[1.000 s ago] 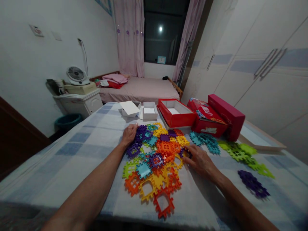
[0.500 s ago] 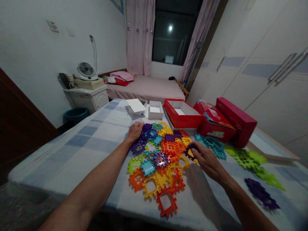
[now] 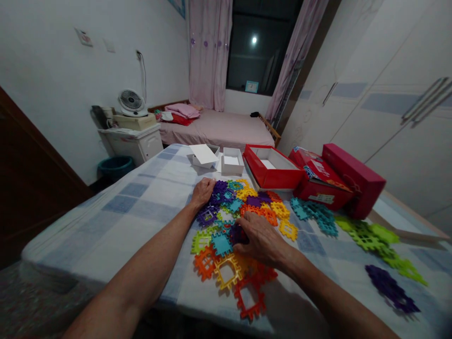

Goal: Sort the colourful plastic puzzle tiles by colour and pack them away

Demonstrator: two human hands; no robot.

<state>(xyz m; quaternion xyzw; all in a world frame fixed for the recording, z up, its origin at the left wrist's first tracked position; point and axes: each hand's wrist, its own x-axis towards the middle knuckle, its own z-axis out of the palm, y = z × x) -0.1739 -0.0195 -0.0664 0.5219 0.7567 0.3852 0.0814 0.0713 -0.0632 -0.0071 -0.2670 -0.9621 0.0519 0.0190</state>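
Observation:
A pile of colourful plastic interlocking tiles (image 3: 226, 273), square with notched edges, lies on the table in front of me. My left hand (image 3: 204, 191) rests closed at the pile's far left edge, against the purple tiles (image 3: 207, 215); whatever its fingers hold, if anything, is hidden. Over the pile's middle, my right hand (image 3: 261, 235) has its thumb and fingers closed round a purple tile (image 3: 238, 234), which they partly cover. Orange, yellow and teal tiles lie under and around that hand.
Right of the pile lie groups of teal tiles (image 3: 316, 216), lime green tiles (image 3: 367, 238) and purple tiles (image 3: 390, 289). Behind stand white boxes (image 3: 232, 162), an open red box (image 3: 278, 176) and more red boxes (image 3: 355, 174). A checked cloth (image 3: 141, 235) covers the table.
My right hand has moved left from the pile's right edge, where it held a purple tile, to the purple tile in the middle. The left hand has stayed in place. The view has shifted slightly.

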